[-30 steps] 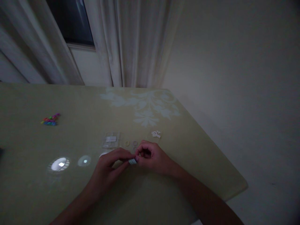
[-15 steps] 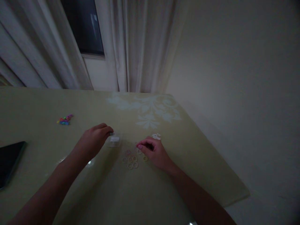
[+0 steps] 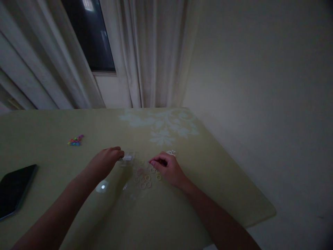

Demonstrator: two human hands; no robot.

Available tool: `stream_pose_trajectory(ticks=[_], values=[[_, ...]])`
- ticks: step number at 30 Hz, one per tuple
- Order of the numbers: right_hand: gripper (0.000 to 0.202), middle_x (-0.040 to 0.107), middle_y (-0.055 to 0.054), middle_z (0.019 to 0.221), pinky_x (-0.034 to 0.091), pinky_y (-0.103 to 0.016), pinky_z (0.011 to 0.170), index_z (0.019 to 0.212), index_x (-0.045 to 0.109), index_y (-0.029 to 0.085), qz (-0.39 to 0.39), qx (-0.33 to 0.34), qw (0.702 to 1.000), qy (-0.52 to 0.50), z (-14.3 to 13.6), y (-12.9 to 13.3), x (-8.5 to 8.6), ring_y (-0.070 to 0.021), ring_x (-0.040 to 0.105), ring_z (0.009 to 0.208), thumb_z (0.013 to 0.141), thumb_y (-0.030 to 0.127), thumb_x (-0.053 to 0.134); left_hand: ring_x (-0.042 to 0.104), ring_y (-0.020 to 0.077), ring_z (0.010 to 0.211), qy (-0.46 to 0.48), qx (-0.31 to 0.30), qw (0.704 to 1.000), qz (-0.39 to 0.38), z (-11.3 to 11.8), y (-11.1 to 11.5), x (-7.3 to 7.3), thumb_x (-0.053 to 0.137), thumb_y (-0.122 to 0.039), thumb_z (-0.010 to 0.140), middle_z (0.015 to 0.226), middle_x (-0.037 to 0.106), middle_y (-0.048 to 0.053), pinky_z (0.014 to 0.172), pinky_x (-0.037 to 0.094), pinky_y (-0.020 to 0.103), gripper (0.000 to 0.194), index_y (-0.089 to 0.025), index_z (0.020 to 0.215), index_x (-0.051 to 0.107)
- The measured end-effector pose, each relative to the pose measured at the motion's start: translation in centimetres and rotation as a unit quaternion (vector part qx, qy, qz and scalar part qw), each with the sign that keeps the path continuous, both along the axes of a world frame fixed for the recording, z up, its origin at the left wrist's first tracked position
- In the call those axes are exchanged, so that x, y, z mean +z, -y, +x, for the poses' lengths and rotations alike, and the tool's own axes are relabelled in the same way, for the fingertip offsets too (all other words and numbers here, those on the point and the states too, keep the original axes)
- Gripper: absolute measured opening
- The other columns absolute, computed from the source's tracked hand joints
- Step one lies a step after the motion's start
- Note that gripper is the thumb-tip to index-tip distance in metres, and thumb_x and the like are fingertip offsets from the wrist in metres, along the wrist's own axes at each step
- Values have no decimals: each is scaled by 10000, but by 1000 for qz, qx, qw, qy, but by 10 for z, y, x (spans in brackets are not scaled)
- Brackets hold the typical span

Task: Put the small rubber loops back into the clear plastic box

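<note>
Head view: clear box (image 3: 130,162) sits mid-bench, pale label (image 3: 127,158) on it; using the box as the reference. Left hand (image 3: 107,161) is at the box's left edge, palm down, fingers bent. Left grip: fingertips partly hidden and dark, so can't tell if it's clenched on anything, or whether it actually touches the box. Right hand (image 3: 168,169) is to the right of the box, just above the bench (image 3: 208,194). Right grip: thumb and forefinger pinched together; anything between them is too small to make out. Rings (image 3: 145,180), pale yellow, pinkish and whitish, lie loose on the bench, nearer the wearer than the box and to its right, some overlapping, a few right by the right hand. White piece (image 3: 171,152) is further right of the box, partly behind the right hand. Colorful pile (image 3: 75,140) is well left of the box and a bit farther back. Black tablet (image 3: 17,191) is far left of the box, nearer the wearer, cut off by the frame.
</note>
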State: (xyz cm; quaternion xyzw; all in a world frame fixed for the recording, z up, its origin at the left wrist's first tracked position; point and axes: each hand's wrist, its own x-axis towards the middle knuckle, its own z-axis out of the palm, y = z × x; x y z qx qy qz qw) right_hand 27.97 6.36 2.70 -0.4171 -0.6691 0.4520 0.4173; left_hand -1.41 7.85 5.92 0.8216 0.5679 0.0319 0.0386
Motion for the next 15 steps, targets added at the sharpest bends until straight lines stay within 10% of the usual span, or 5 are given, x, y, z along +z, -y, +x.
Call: stream_pose_trajectory(ticks=[9,15], values=[[74,639,-18,862,447,-256,724,967,819,161,77,23,990,117,5,-3,-2,-121,573,748,923,169,761,727,333,1083,65,4,996,59,16,19,-6,440,-12,852,1150,794,139,854,558,421,478,-218,1110,786],[113,647,-33,983,488,-282,861,985,816,189,105,116,961,226,5,3,-8,-165,642,924,890,131,797,737,226,880,241,-104,965,25,55,40,-34,544,-216,1004,934,772,64,785,553,305,263,-257,971,801]])
